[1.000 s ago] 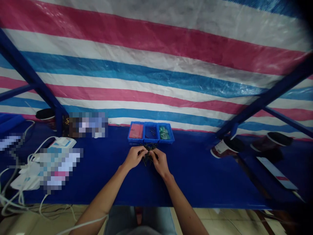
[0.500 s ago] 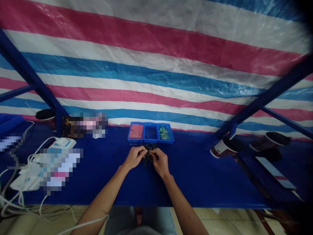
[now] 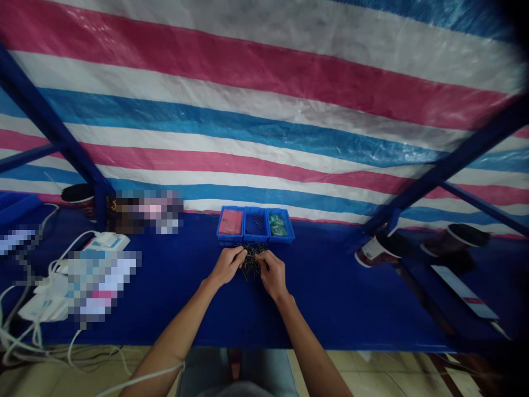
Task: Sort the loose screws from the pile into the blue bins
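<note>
A pile of thin dark screws (image 3: 250, 263) lies on the blue tabletop between my two hands. My left hand (image 3: 226, 264) is at the left side of the pile, thumb and fingertips pinched together. On the opposite side, my right hand (image 3: 273, 270) is pinched in the same way. Whatever is between the fingertips of either hand is too small to make out. Right behind the pile stand three joined blue bins: the left bin (image 3: 230, 238) holds pink-red packets, the middle bin (image 3: 256, 238) a few dark screws, the right bin (image 3: 281, 239) green-and-clear bagged items.
On the left are a white power strip (image 3: 45, 300) and tangled white cables (image 3: 35, 331). To the right stand a paper cup (image 3: 374, 251), another dark cup (image 3: 452, 240) and a phone (image 3: 465, 292). Blue frame posts (image 3: 413, 182) slant in front of a striped tarp (image 3: 264, 110).
My fingertips have moved slightly apart, showing more of the screw pile between them. The bins and everything else on the table stay in place.
</note>
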`<state>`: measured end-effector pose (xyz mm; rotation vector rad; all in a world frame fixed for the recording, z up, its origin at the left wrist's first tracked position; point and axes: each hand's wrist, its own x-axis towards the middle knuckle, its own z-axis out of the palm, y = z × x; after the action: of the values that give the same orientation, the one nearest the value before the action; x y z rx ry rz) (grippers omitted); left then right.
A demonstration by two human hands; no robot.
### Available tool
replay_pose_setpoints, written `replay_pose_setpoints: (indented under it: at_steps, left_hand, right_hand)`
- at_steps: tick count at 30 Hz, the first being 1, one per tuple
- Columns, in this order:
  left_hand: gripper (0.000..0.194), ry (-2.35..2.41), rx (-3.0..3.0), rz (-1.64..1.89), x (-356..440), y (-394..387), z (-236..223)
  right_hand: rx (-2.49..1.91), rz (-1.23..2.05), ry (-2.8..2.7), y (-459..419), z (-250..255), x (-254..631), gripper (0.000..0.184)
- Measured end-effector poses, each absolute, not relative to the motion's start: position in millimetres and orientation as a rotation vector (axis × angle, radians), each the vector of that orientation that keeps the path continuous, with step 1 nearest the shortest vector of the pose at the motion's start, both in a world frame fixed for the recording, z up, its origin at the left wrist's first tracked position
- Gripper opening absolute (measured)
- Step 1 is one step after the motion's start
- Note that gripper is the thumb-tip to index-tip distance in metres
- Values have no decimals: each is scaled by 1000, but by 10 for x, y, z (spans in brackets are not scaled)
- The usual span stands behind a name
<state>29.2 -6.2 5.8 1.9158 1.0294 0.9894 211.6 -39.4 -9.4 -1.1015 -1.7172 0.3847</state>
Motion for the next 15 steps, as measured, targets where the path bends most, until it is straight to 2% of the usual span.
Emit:
replay_pose_setpoints:
  at_steps: [6, 15]
  left_hand:
    - [49, 1076, 1818, 1079, 281, -62, 52]
    - [46, 1141, 1824, 1066, 288, -22, 4]
  right_hand:
    - [-1222, 298, -1596, -313, 91, 2190, 18]
    - [-1414, 235, -1588, 275, 397, 2237, 33]
